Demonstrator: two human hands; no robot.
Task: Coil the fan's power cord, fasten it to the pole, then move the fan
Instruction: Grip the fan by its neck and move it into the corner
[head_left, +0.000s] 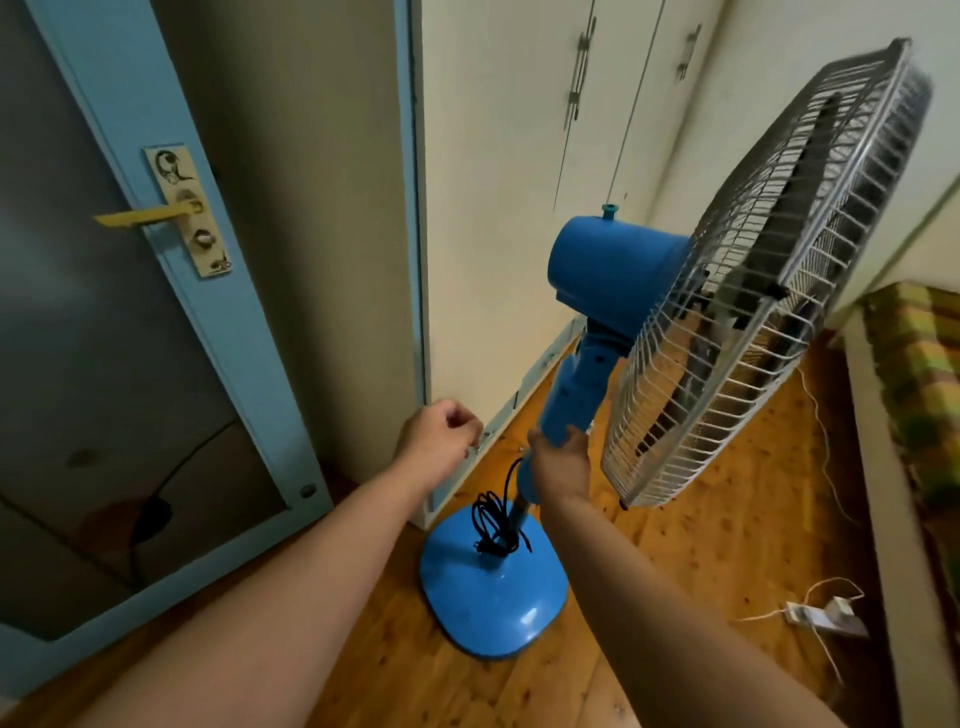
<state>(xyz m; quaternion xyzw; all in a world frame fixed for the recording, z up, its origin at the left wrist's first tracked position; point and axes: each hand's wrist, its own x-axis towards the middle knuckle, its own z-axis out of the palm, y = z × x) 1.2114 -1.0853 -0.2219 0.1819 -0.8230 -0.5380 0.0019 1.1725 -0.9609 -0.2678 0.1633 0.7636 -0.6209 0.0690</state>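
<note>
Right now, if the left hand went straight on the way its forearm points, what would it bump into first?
Most likely the cream wardrobe, low down, just ahead of the left hand; depth is unclear here.

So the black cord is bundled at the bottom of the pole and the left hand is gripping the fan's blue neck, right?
Not quite. In the head view it is the right hand that grips the fan's blue neck; the left hand is curled, apart from it, holding nothing. The black cord is indeed bundled at the bottom of the pole.
</note>
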